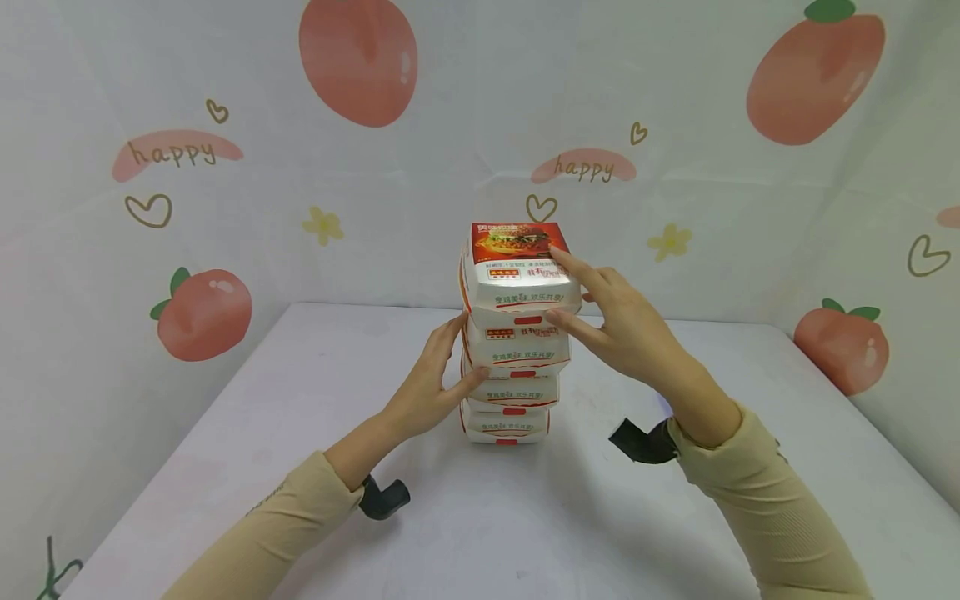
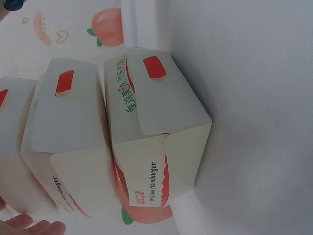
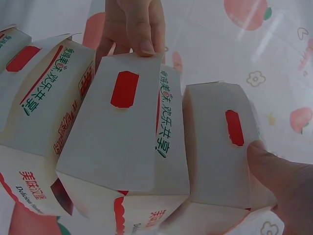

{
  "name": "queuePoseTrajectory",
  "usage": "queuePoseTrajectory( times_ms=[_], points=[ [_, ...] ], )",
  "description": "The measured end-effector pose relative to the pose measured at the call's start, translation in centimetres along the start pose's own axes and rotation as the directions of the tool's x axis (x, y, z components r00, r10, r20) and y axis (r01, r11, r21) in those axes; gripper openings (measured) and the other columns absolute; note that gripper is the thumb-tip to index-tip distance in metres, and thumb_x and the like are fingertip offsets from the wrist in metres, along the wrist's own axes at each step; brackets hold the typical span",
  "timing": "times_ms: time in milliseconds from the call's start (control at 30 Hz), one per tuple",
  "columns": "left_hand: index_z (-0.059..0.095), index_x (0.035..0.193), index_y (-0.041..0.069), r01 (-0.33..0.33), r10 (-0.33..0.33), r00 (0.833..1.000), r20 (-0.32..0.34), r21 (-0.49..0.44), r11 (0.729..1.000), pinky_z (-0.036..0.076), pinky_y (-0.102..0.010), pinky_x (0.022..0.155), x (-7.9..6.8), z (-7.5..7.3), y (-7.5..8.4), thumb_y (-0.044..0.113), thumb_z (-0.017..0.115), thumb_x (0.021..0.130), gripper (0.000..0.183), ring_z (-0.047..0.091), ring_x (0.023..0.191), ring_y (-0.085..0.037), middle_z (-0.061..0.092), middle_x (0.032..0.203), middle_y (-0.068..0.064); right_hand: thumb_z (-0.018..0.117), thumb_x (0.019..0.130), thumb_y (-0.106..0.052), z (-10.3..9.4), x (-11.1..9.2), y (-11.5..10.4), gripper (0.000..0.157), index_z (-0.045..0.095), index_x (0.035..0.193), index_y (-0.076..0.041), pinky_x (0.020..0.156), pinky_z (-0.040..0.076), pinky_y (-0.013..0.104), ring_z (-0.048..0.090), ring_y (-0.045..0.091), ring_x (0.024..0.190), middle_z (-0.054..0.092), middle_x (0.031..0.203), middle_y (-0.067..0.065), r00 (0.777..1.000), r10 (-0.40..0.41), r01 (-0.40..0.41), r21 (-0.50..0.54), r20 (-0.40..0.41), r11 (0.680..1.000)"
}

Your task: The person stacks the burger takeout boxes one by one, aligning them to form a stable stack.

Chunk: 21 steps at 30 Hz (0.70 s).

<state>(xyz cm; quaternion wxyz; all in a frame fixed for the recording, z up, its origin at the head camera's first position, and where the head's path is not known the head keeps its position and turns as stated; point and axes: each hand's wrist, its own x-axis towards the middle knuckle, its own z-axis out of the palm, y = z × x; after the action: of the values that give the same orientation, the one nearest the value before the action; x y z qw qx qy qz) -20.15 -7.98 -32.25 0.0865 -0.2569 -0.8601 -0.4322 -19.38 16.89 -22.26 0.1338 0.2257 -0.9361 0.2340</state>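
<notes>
Several white burger boxes [image 1: 516, 346] with red seals form a stack on the table. The top burger box [image 1: 517, 275] has a burger picture on its lid. My right hand [image 1: 637, 321] grips its right side, a finger over the lid and the thumb at the front edge. The right wrist view shows that thumb [image 3: 274, 164] beside the red seal. Lower down, my left hand [image 1: 423, 387] lies along the stack's left side with fingers extended. Its thumb touches the front corner of the second burger box [image 3: 122, 132]. The bottom burger box [image 2: 151, 127] stands on the table.
A white table [image 1: 480, 533] carries the stack. Behind it hangs a pale cloth [image 1: 450, 167] printed with fruit, hearts and "happy". Black wrist mounts [image 1: 384, 498] stick out from both sleeves. The stack leans slightly and its layers are not quite flush.
</notes>
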Motion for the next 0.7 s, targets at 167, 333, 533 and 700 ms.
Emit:
queuePoseTrajectory(
  times_ms=[167,333,533,700],
  points=[
    [0.012,0.151,0.015,-0.009,0.009,1.0,-0.005,0.004,1.0,0.034,-0.05,0.109,0.01,0.01,-0.01,0.031,0.055,0.094,0.073,0.024,0.142,-0.025,0.022,0.152,-0.009,0.055,0.091,-0.045,-0.1,-0.02,0.0,0.069,0.017,0.148,-0.04,0.085,0.047,0.052,0.051,0.03,0.112,0.047,0.129,0.016,1.0,0.01,-0.01,-0.002,0.019,1.0],
    [0.013,0.151,0.014,-0.023,0.024,1.0,-0.014,0.008,1.0,0.035,-0.051,0.108,-0.06,0.05,-0.01,0.03,0.056,0.093,0.074,0.025,0.141,-0.027,0.023,0.152,-0.011,0.057,0.09,-0.046,-0.09,-0.05,-0.02,0.071,0.015,0.147,-0.043,0.083,0.047,0.052,0.051,0.03,0.111,0.046,0.129,0.016,1.0,0.01,-0.01,-0.002,0.018,1.0],
    [0.013,0.15,0.013,-0.018,0.018,1.0,-0.016,0.002,1.0,0.035,-0.052,0.108,-0.14,0.03,0.24,0.03,0.057,0.093,0.074,0.026,0.141,-0.028,0.023,0.152,-0.011,0.056,0.089,-0.049,-0.04,-0.14,0.04,0.072,0.013,0.147,-0.043,0.081,0.047,0.05,0.052,0.03,0.11,0.047,0.127,0.016,1.0,0.01,-0.009,-0.011,0.024,1.0],
    [0.013,0.15,0.013,-0.011,0.011,1.0,-0.015,0.004,1.0,0.035,-0.051,0.108,-0.13,0.0,0.27,0.03,0.057,0.093,0.074,0.026,0.141,-0.027,0.023,0.152,-0.011,0.056,0.089,-0.048,-0.12,-0.21,0.0,0.074,0.013,0.148,-0.041,0.08,0.049,0.05,0.053,0.03,0.111,0.047,0.128,0.016,1.0,0.005,-0.005,-0.011,0.021,1.0]
  ],
)
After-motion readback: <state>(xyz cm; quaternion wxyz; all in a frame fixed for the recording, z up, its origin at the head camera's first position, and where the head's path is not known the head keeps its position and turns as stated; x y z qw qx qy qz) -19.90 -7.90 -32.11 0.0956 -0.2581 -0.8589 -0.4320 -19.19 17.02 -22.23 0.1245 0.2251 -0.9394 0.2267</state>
